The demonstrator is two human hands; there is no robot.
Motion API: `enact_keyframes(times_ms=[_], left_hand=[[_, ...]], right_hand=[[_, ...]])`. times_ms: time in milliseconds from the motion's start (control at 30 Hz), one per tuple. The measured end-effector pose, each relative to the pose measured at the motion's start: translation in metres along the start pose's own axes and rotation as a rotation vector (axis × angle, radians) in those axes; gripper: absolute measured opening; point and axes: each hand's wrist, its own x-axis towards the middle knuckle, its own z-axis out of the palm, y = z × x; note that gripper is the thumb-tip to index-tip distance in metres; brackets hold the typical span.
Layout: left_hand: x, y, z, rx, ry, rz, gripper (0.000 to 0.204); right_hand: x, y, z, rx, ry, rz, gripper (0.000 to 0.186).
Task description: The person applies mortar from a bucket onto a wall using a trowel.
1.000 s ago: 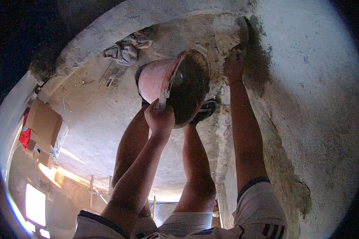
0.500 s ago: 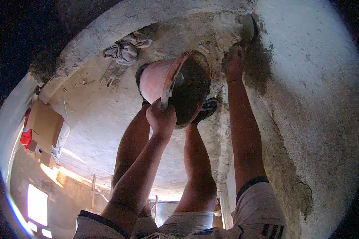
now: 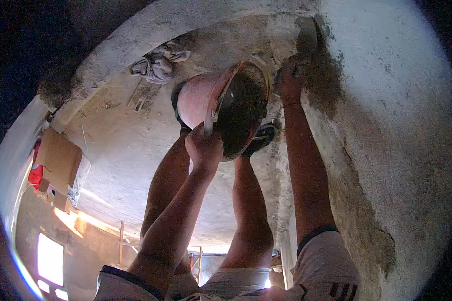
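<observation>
Left hand (image 3: 204,151): one, clamped on one bucket (image 3: 198,100)
Right hand (image 3: 292,83): one, clamped on one trowel (image 3: 309,39), beside wall (image 3: 397,110)
Box (image 3: 60,159): one

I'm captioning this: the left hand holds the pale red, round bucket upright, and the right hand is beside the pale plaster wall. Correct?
Not upright: the head view shows the bucket tilted, its opening facing right. The left hand holds it, and the right hand is beside the wall.
</observation>
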Motion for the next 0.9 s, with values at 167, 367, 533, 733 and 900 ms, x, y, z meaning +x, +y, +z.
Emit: enact_keyframes(times_ms=[167,367,533,733,900], left_hand=[[-0.002,0.036,0.012,-0.218,0.005,0.039,0.005],[0.001,0.022,0.017,-0.1,-0.017,-0.006,0.005],[0.001,0.013,0.014,-0.031,-0.005,0.061,0.005],[0.0,0.024,0.016,-0.098,-0.018,0.048,0.006],[-0.005,0.026,0.025,-0.189,-0.03,-0.074,0.006]], right_hand=[[0.081,-0.061,-0.05,-2.603,-0.363,-0.286,0.052],[0.032,-0.063,-0.066,-1.504,-0.191,-0.253,0.054],[0.012,-0.066,-0.01,-1.298,-0.03,-0.222,0.056],[0.025,-0.078,0.002,-1.587,-0.206,-0.217,0.05],[0.01,-0.047,-0.009,-0.437,0.301,0.211,0.048]])
